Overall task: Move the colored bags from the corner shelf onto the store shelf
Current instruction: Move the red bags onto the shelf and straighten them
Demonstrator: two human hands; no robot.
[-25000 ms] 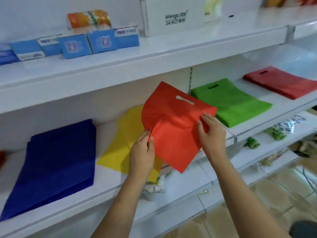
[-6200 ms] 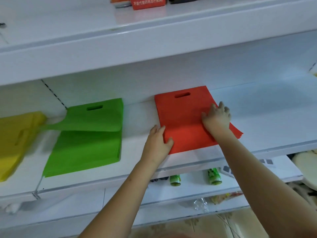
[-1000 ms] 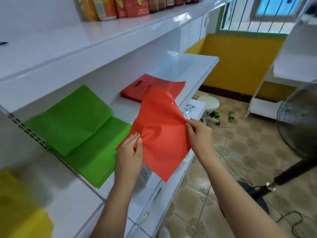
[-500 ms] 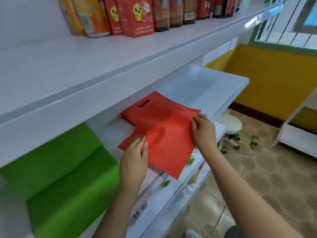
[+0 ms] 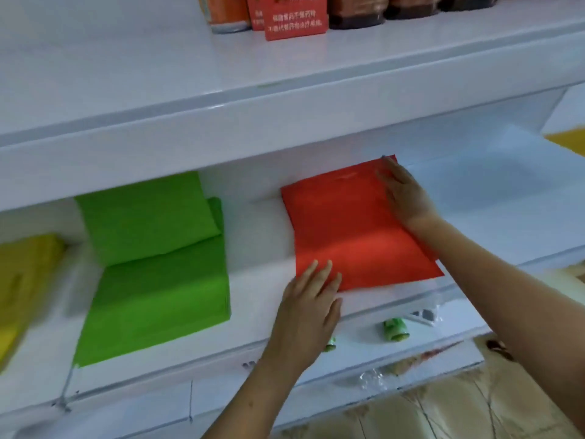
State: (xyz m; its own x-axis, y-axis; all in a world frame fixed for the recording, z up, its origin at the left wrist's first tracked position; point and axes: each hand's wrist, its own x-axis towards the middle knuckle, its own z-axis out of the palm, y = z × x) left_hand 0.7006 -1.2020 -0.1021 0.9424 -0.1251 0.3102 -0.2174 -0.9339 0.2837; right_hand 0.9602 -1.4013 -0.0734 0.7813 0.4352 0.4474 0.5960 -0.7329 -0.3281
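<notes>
Red bag (image 5: 354, 229) now flat (both hands atop).

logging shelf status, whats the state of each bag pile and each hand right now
red bags: flat on the middle shelf, both hands on them
green bags: on the same shelf, top bag's far end lifted against the back wall
yellow bags: at the left edge, partly out of view
left hand: fingers straight, touching the red bags' near left corner
right hand: flat, pressing the far right corner
</notes>
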